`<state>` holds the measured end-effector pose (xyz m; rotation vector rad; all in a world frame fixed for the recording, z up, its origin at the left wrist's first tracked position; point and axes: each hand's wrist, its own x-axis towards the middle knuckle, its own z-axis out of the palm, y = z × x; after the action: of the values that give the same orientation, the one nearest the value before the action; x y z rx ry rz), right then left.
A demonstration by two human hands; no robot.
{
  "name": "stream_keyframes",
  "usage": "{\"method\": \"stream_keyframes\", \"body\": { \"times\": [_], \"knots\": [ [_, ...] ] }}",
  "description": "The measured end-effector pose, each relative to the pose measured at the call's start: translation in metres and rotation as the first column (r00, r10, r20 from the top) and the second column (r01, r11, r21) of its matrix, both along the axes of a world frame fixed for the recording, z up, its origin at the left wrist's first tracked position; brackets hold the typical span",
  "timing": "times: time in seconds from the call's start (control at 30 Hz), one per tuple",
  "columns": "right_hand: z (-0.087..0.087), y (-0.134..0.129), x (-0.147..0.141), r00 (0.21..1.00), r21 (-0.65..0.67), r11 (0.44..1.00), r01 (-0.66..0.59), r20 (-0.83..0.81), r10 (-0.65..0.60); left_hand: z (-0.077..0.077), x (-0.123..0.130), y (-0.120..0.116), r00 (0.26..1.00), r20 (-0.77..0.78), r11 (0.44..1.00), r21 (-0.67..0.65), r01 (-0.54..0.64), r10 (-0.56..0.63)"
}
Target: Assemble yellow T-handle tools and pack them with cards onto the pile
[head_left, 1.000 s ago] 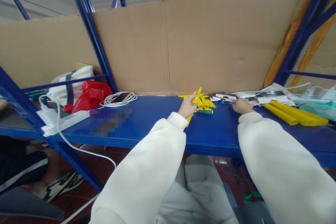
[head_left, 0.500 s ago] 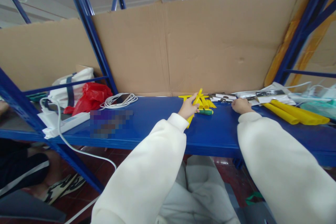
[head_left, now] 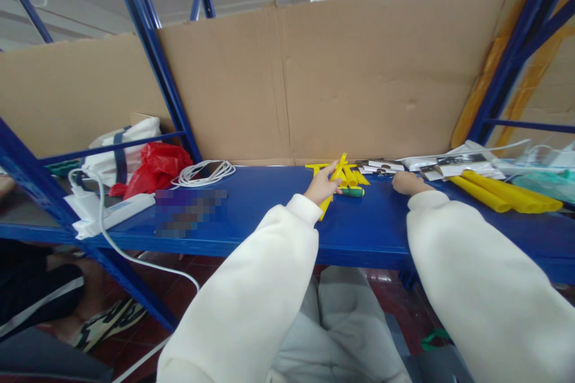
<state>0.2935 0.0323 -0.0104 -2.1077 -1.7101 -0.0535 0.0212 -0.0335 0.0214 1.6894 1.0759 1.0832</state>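
My left hand [head_left: 320, 185] is closed around a long yellow plastic piece [head_left: 325, 208], which slants up past the fingertips and down below the hand. Just beyond it, several yellow plastic parts [head_left: 348, 176] lie in a small heap on the blue shelf. A screwdriver with a green handle [head_left: 352, 191] rests in front of that heap, close to my left fingers. Further right, my right hand [head_left: 408, 183] is curled low over the shelf top; whatever its fingers hold is hidden. Small black and white packets [head_left: 380, 166] lie behind and to the left of it.
Yellow tubes [head_left: 503, 192] and flat packages [head_left: 467, 163] lie at the right. To the left are a coiled white cable [head_left: 204, 173], a power strip [head_left: 121, 209] and a red plastic bag [head_left: 162, 164]. Cardboard [head_left: 359, 84] walls the back. Another person's leg [head_left: 45, 293] shows lower left.
My right hand has shifted slightly left, away from the flat packages. The left hand keeps its place with the yellow piece.
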Motion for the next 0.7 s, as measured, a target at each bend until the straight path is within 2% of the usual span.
{"method": "stream_keyframes", "body": {
  "times": [0.1, 0.2, 0.33, 0.5, 0.6, 0.7],
  "knots": [
    [0.008, -0.006, -0.010, 0.998, -0.081, 0.996, -0.040, -0.061, 0.035, 0.001, 0.000, -0.001, 1.000, 0.031, 1.000, -0.021, 0.004, -0.003],
    [0.014, -0.009, -0.019, 0.950, 0.051, 0.989, -0.137, -0.275, 0.146, 0.004, 0.000, -0.004, 0.994, 0.104, 0.997, -0.064, 0.034, -0.028],
    [0.021, -0.015, -0.034, 0.779, 0.267, 0.936, -0.228, -0.527, 0.340, 0.008, -0.002, -0.004, 0.967, 0.235, 0.976, -0.166, 0.141, -0.100],
    [0.030, -0.029, -0.067, 0.541, 0.468, 0.804, -0.367, -0.596, 0.593, 0.006, -0.003, 0.000, 0.945, 0.246, 0.909, -0.303, 0.285, -0.214],
    [0.032, -0.035, -0.083, 0.446, 0.494, 0.746, -0.447, -0.600, 0.664, 0.004, -0.003, 0.001, 0.935, 0.236, 0.887, -0.319, 0.333, -0.266],
    [0.031, -0.038, -0.090, 0.402, 0.483, 0.726, -0.489, -0.614, 0.679, 0.004, -0.003, 0.001, 0.929, 0.238, 0.877, -0.329, 0.351, -0.283]
  ]
}}
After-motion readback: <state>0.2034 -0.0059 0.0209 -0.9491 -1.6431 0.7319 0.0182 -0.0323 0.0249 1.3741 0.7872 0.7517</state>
